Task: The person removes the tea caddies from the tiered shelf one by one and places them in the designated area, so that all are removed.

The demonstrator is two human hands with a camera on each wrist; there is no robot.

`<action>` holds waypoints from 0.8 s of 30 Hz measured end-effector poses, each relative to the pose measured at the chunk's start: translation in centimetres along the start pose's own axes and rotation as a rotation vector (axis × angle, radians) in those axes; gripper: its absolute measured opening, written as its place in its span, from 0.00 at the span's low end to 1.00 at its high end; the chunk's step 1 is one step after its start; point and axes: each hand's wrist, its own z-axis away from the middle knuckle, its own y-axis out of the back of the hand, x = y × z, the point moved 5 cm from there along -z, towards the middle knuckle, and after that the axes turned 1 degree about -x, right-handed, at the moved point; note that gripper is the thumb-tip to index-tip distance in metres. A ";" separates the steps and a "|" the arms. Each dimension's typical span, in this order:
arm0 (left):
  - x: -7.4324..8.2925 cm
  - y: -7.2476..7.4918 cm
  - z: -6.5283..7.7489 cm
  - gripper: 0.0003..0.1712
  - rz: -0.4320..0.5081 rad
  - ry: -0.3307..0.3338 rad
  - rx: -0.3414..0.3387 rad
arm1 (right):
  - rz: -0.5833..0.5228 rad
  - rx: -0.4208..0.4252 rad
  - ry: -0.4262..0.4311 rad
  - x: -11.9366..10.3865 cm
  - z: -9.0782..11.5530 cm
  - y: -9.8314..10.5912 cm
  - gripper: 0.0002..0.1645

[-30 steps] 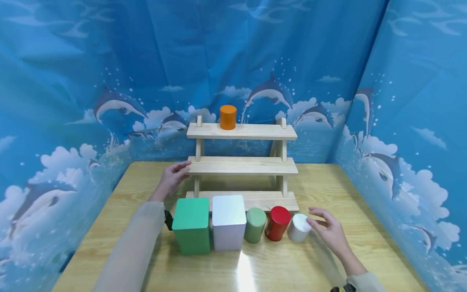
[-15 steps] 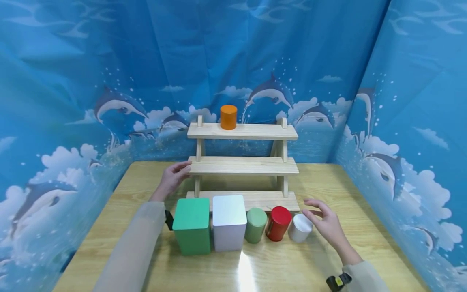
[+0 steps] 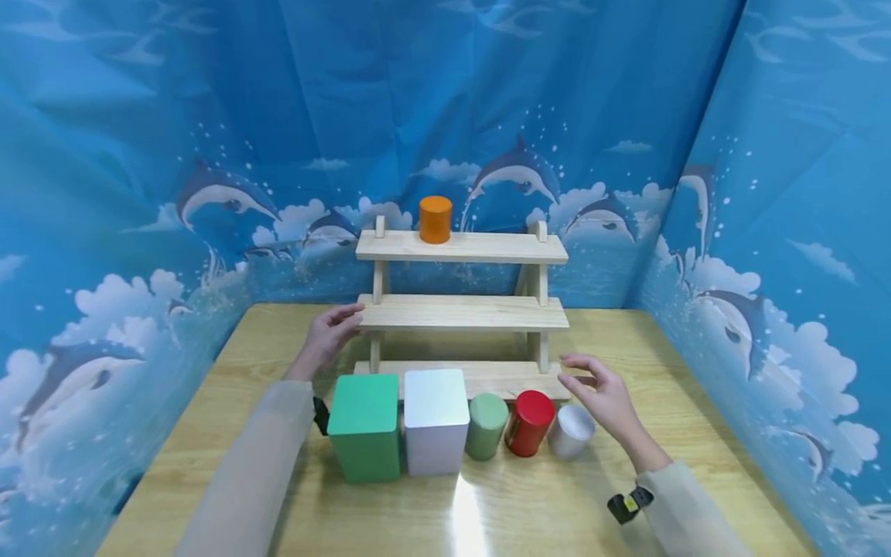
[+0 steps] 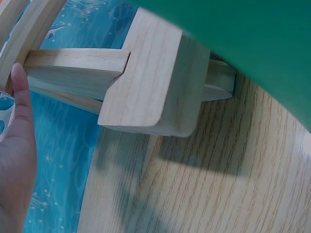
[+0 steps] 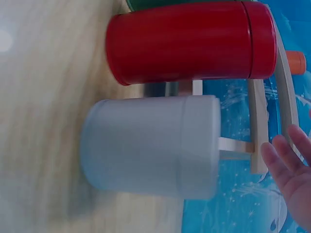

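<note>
A three-tier wooden display stand stands at the back of the table. My left hand touches the left end of its middle shelf; in the left wrist view a fingertip lies against the wood. My right hand holds nothing, its fingers loosely bent near the right end of the bottom shelf, just behind a white canister. Beside that canister, from right to left, stand a red canister, a light green canister, a white box and a green box.
On the top shelf sits an orange canister, left of the middle. A blue curtain printed with dolphins hangs behind and along both sides of the wooden table. The row of boxes and canisters stands in front of the bottom shelf.
My right hand has moved forward and left, away from above the white canister to the right end of the bottom shelf. The left hand keeps its place at the middle shelf.
</note>
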 end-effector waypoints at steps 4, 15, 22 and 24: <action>0.0 0.0 0.0 0.27 0.020 -0.008 0.000 | 0.033 -0.031 -0.017 1.0 -1.1 -0.4 0.17; 0.0 0.1 -0.1 0.27 0.015 -0.001 -0.001 | -0.038 -0.044 -0.016 -3.4 -3.3 -1.1 0.15; 0.0 0.1 0.1 0.27 0.014 0.012 -0.008 | -0.041 -0.083 0.000 -4.6 -4.8 -1.4 0.17; 0.0 0.1 0.1 0.27 0.011 0.013 -0.009 | -0.067 -0.084 0.011 -4.7 -5.2 -1.4 0.17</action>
